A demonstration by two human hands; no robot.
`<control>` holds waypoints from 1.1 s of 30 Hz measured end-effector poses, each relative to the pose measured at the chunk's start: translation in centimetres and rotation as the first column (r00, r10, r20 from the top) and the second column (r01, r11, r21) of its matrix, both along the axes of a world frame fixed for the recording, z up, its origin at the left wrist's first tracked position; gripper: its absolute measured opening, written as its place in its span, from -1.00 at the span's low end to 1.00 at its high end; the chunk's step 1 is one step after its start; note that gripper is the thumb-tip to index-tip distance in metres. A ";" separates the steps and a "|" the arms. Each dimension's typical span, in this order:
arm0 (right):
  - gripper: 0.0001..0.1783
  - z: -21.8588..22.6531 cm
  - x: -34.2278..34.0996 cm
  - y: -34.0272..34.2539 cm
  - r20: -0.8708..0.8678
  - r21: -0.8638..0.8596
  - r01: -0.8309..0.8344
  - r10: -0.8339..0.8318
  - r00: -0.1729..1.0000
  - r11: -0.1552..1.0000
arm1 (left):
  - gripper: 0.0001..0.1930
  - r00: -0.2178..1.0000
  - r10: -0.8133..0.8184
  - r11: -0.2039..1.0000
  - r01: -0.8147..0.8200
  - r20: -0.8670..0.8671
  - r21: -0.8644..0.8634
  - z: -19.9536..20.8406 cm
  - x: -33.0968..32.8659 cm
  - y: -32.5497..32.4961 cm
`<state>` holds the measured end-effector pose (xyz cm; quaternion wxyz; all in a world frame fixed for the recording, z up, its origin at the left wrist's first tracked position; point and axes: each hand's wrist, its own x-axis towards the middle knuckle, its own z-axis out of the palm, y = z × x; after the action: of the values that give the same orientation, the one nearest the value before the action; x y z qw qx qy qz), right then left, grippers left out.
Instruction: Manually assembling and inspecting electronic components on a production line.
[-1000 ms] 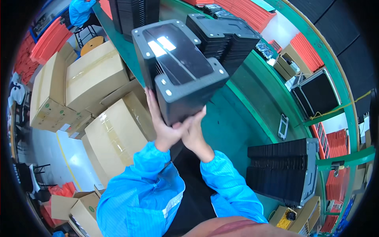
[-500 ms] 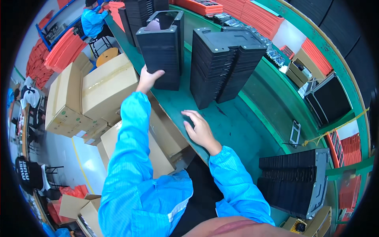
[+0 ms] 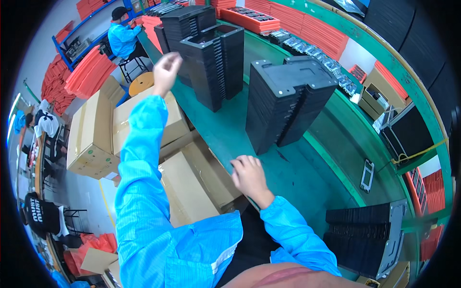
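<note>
My left hand (image 3: pixel 166 72) is raised in the air, fingers loosely curled and holding nothing, just left of a tall stack of black trays (image 3: pixel 216 62) on the green table (image 3: pixel 307 168). My right hand (image 3: pixel 248 176) rests flat on the table's near edge, fingers spread. A second tall stack of black trays (image 3: pixel 288 103) stands just beyond my right hand. Both arms wear blue sleeves.
Brown cardboard boxes (image 3: pixel 144 120) are stacked on the floor left of the table. Another stack of black trays (image 3: pixel 370 235) sits at the lower right. Orange trays (image 3: pixel 297 26) line the far side. A person in blue (image 3: pixel 122 38) sits at the far left; others stand lower left.
My left hand let go of the tall tray stack it had set on the table and pulled back from it. My right hand stays on the table edge.
</note>
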<state>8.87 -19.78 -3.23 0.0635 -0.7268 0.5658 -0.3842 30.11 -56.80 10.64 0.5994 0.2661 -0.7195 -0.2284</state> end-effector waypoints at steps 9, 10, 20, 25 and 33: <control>-0.79 0.3 4.3 -8.8 -0.020 -0.048 -0.071 0.070 0.997 0.996 | 0.00 0.555 0.525 0.849 -0.398 0.645 -0.348 20.0 -6.5 -10.9; -0.79 0.3 4.3 -8.8 -0.006 -0.016 -0.068 0.068 0.998 0.998 | 0.08 0.502 0.432 0.883 -0.404 0.749 -0.238 20.6 -6.2 -12.6; -0.81 0.0 3.5 -10.1 0.122 0.119 -0.055 0.040 0.992 0.991 | 0.22 0.181 0.023 0.873 -0.483 0.983 0.068 23.2 -11.4 -15.0; -0.83 -0.9 4.4 -10.0 0.170 0.146 -0.069 0.044 0.985 0.987 | 0.21 0.143 -0.073 0.812 -0.567 0.987 0.142 24.3 -11.0 -15.0; -0.84 -1.4 4.4 -9.8 0.304 0.203 -0.111 0.045 0.952 0.973 | 0.11 0.458 -0.294 0.878 -0.216 0.839 0.426 25.6 -6.0 -17.4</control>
<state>13.29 -29.59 -4.65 0.2425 -0.6712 0.5592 -0.4219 24.14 -74.24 36.22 0.0454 0.4663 -0.8505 -0.2393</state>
